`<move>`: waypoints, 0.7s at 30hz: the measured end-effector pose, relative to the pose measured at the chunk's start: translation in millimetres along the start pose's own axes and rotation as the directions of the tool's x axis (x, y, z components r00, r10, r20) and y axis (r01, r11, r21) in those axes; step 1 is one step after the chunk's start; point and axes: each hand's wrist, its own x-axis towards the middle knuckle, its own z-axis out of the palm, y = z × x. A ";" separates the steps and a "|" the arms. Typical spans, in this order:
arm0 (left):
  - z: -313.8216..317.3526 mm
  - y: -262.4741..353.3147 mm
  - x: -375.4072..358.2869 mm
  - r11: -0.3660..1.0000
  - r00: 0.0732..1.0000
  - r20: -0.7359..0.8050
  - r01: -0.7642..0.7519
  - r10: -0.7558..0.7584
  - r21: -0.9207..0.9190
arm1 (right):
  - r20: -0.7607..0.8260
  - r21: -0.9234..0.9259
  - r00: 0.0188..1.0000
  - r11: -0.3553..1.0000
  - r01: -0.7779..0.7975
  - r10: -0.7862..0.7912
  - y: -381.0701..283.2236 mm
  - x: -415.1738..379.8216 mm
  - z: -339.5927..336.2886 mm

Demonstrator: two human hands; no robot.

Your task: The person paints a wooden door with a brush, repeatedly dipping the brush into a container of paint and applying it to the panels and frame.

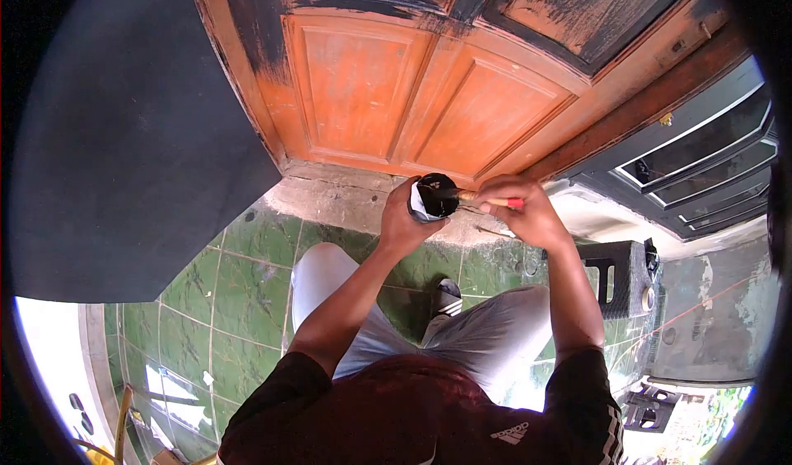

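Note:
My left hand (402,224) is wrapped round a small can of black paint (437,196), its open top facing me. In my right hand (528,215) is a paintbrush (492,200) with a wooden handle and a red end. The bristle end reaches over the can's rim; the dark paint makes its tip hard to see. In front of both hands stands a wooden door (356,85). Its lower panels are orange-brown, while the upper part carries patchy black paint.
A large dark panel (132,151) stands at the left. Dark window louvres (701,160) are on the right, above a dark plastic crate (615,275). Green tiles (247,275) cover the floor, and a worn concrete sill (330,197) runs below the door.

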 end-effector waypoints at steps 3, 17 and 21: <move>-2.4 3.2 5.3 1.000 1.000 -0.018 0.014 -0.014 0.005 | 0.120 -0.157 0.989 0.982 0.100 -0.082 2.0 -1.6 -6.1; 13.6 58.4 75.6 0.946 0.996 0.052 0.088 -0.075 -0.313 | -0.594 0.192 0.802 0.980 0.060 0.068 21.5 -8.6 -12.9; 26.0 71.9 113.0 0.938 1.000 0.012 0.023 -0.020 -0.345 | -0.659 0.157 0.751 0.984 0.082 0.043 1.1 16.5 -44.7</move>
